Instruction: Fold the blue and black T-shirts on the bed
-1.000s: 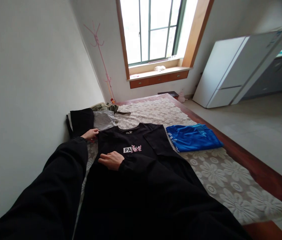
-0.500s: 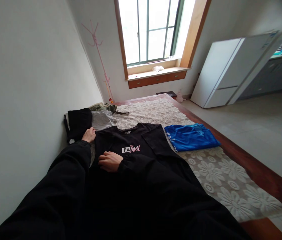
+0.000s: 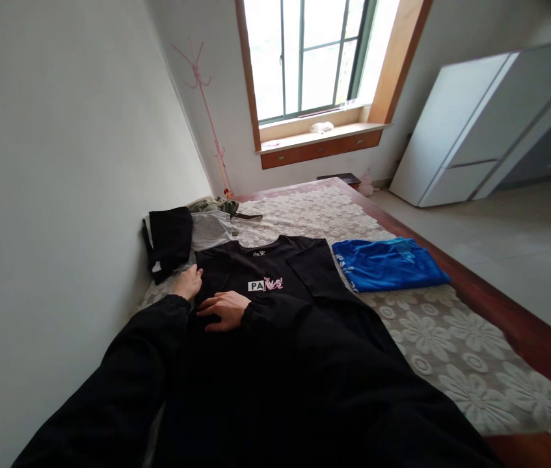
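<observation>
A black T-shirt point(image 3: 275, 260) with a "PAWS" print on its chest lies spread on the flower-patterned cover point(image 3: 431, 325), its collar away from me. At the shirt's left edge my left hand point(image 3: 188, 282) is closed, its fingertips pinching the cloth by the sleeve. My right hand point(image 3: 225, 310) rests on the shirt below and left of the print, fingers stretched out and somewhat apart. The lower part of the shirt blends with my black sleeves and is hard to make out.
Right of the shirt lies a folded blue garment point(image 3: 387, 263). Beyond my left hand are folded black clothing point(image 3: 170, 237), a grey cloth point(image 3: 211, 227) and a camouflage item point(image 3: 211, 205) by the wall. A pink coat stand point(image 3: 209, 110), a window and a white fridge point(image 3: 455, 130) stand farther off.
The view has shifted, so the scene sits farther right. My right hand's fingers have spread from a more curled pose. My left hand stays at the shirt's edge, slightly nearer me.
</observation>
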The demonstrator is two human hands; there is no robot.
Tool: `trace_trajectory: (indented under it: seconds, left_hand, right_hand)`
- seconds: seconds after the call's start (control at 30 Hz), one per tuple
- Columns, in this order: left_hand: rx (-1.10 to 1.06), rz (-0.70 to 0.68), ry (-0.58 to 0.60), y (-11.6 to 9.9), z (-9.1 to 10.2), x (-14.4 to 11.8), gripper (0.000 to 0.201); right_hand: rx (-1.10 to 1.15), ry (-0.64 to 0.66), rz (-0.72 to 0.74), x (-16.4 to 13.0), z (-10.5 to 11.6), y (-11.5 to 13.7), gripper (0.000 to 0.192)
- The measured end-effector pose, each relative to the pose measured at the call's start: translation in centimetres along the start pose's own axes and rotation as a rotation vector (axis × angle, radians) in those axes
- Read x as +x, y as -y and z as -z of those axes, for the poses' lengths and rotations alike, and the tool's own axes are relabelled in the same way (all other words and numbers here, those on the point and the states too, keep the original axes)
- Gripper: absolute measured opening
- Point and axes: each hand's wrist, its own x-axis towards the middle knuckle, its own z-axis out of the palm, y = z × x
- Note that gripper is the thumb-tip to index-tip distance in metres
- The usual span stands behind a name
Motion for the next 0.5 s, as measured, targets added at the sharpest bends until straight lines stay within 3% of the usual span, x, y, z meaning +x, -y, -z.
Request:
trace_trajectory:
  seconds: [0.13,0.23,0.37,0.5]
  left_hand:
    - [-0.023,0.021,-0.03,-0.5,0.5,0.4,0.024]
    - [-0.067,0.04,-0.048,-0.6,0.8,-0.4,0.027]
    - [-0.125,0.045,0.001,0.8,1.0,-4.5,0.039]
    - [-0.13,-0.062,0.037,2.6,0.7,-9.7,0.038]
  right_hand:
    - [-0.022,0.018,0.03,0.1,0.1,0.4,0.051]
    - [0.0,-0.004,0.046,0.0,0.3,0.3,0.041]
    - [0.069,-0.076,-0.029,0.0,0.4,-0.2,0.037]
    - [0.127,-0.126,-0.152,0.0,0.4,-0.5,0.035]
